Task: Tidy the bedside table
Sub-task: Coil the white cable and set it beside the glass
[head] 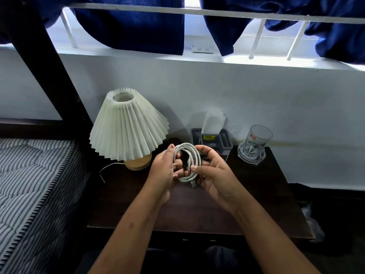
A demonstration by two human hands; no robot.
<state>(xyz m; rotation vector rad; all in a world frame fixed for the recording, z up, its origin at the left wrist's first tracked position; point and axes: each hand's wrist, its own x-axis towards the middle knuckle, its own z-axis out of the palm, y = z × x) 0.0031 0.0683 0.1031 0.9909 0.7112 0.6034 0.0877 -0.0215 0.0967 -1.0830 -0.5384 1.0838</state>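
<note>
One dark wooden bedside table (pixel 246 194), one pleated white lamp (pixel 126 125), one grey tissue holder (pixel 225 142) with unreadable yellow label, one clear glass (pixel 256 141) with unreadable red sticker, one coiled white cable (pixel 188 155) above the table, pinched by left hand (pixel 163 171) and right hand (pixel 215 175).

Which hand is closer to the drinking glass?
The right hand. It holds the coiled white cable just left of the glass, while the left hand grips the coil's far side, nearer the lamp.
</note>
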